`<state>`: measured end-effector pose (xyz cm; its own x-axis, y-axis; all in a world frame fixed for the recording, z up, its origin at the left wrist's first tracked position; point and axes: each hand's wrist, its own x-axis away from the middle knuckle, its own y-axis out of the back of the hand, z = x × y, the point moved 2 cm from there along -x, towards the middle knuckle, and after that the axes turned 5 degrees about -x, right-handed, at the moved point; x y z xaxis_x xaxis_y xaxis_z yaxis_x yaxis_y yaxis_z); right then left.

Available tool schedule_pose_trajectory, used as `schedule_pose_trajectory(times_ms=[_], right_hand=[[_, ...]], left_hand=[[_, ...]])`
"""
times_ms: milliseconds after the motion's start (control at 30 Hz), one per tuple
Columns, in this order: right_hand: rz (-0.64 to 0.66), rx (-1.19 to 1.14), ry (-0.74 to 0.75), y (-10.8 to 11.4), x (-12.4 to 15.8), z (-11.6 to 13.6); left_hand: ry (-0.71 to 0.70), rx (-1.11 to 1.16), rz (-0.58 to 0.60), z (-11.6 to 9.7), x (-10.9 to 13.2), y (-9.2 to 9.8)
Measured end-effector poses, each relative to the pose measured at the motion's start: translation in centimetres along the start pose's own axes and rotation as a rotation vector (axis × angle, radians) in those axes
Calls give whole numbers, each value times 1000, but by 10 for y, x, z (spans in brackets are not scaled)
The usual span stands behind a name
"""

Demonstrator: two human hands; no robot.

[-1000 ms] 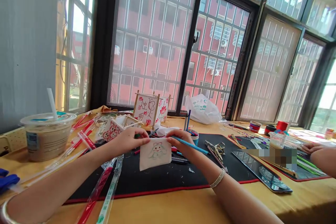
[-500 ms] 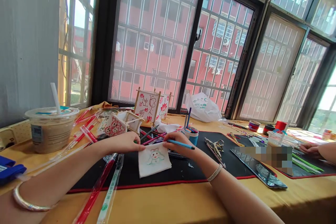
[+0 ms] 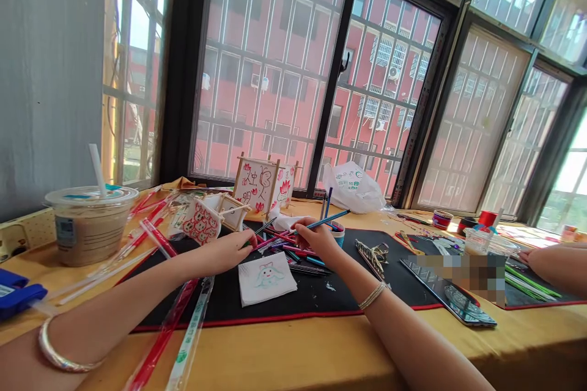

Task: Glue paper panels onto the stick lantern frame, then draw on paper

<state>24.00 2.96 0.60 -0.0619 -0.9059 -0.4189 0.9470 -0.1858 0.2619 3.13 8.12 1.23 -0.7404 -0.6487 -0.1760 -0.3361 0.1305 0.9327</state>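
Observation:
My right hand (image 3: 321,245) is closed around a blue pen (image 3: 334,217), its far end slanting up to the right over the pen cup (image 3: 339,234). Below and between my hands a white paper square (image 3: 266,286) lies on the black mat (image 3: 220,311), bearing a drawn figure with a face and blue-green strokes. My left hand (image 3: 235,250) has its fingers pinched together just above the paper's upper left corner. A bit of green shows at those fingertips, too small to name. Loose pens (image 3: 298,252) are heaped between and beyond both hands.
Small painted lanterns (image 3: 254,186) stand towards the window. A lidded drink (image 3: 89,226) is at left, plastic-wrapped strips (image 3: 188,336) nearer me. Rightwards lie a hair clip (image 3: 371,259), a phone (image 3: 463,302) and green strips (image 3: 527,284), near another person's hand (image 3: 532,256).
Both hands have let go of the paper, which now lies on the mat. My right hand has risen towards the pen heap, its pen now tilted upward. My left hand has shifted slightly right.

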Motion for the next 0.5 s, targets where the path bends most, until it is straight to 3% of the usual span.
schedule_pose_trajectory(times_ms=[133, 267, 500], right_hand=[[53, -119, -9, -5, 8, 14], [223, -293, -38, -15, 21, 29], [291, -301, -4, -26, 31, 36]], left_hand=[[-60, 19, -23, -3, 3, -5], [-141, 126, -87, -11, 6, -5], [-250, 280, -128, -18, 6, -5]])
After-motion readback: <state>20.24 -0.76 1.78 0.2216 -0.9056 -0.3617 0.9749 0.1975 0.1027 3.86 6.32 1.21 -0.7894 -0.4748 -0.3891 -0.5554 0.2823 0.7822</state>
